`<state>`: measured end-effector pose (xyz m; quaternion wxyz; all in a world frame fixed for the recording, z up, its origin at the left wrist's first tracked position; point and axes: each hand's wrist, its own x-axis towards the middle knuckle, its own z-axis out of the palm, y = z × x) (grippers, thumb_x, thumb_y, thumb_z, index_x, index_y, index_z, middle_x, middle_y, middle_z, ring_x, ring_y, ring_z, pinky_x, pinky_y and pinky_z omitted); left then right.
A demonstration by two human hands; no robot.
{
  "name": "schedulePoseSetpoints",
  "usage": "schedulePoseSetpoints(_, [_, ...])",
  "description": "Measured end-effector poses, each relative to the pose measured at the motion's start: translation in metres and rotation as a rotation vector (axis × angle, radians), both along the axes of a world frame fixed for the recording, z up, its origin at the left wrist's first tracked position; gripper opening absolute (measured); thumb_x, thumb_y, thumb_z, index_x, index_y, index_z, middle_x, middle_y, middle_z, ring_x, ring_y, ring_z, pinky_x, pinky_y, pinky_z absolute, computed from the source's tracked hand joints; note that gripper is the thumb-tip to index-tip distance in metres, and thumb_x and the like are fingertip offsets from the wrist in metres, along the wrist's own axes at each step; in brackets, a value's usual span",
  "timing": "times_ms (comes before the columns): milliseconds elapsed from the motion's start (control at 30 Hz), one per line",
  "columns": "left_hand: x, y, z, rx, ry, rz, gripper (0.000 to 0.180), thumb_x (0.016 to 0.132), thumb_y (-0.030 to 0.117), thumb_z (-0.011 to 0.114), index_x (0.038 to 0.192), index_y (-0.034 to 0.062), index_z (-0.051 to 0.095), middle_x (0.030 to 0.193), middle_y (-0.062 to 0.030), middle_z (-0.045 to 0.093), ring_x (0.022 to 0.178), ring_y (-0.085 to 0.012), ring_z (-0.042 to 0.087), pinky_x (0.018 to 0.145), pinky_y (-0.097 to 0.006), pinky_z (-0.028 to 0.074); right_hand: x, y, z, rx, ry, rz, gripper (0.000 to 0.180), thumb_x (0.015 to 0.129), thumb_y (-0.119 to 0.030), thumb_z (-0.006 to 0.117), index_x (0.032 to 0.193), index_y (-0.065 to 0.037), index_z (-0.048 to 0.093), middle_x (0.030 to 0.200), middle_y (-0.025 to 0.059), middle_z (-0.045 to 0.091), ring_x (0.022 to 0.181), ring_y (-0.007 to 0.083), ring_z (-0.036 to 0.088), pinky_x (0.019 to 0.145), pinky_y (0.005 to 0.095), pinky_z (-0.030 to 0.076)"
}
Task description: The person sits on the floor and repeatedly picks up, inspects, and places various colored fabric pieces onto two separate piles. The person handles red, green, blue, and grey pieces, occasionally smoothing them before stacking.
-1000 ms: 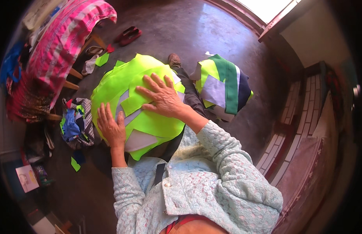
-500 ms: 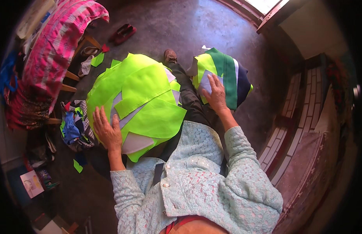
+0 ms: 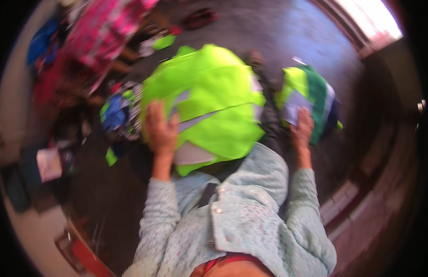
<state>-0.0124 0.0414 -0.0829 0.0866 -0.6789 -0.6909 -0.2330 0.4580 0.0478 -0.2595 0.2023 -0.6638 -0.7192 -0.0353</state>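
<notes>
A large rounded heap of neon yellow-green fabric pieces, with grey-lavender pieces showing between them, sits before me on the left. My left hand rests against its near left side, fingers stretched out and apart from the thumb. A smaller fabric bundle, in green, white, dark navy and yellow-green, stands to the right beyond my dark trouser leg. My right hand lies on its near side, fingers extended over a lavender-grey fabric piece. The picture is smeared by motion, so fine finger contact is unclear.
On the left, a pink checked cloth hangs over wooden furniture. Below it lies a bundle of mixed scraps. A yellow-green scrap and a dark red shoe lie on the floor. A bright doorway opens at the far right.
The view has swung, so both fabric heaps now appear further right. My right hand sits lower on the smaller bundle, nearer me. My left hand stays on the large heap.
</notes>
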Motion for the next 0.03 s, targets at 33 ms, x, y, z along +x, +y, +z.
schedulePoseSetpoints(33, [-0.0278,-0.0090,0.0151,0.007,0.058,0.054,0.053,0.088,0.036,0.057,0.130,0.0035,0.053,0.135,-0.0205,0.050,0.128,-0.0391,0.044,0.107,-0.048,0.034,-0.0396,0.0235,-0.0370,-0.208,0.775,0.078,0.065,0.085,-0.018,0.064,0.143,-0.009,0.038,0.143,0.0142,0.046,0.132,0.0292,0.043,0.112,0.0392,0.028])
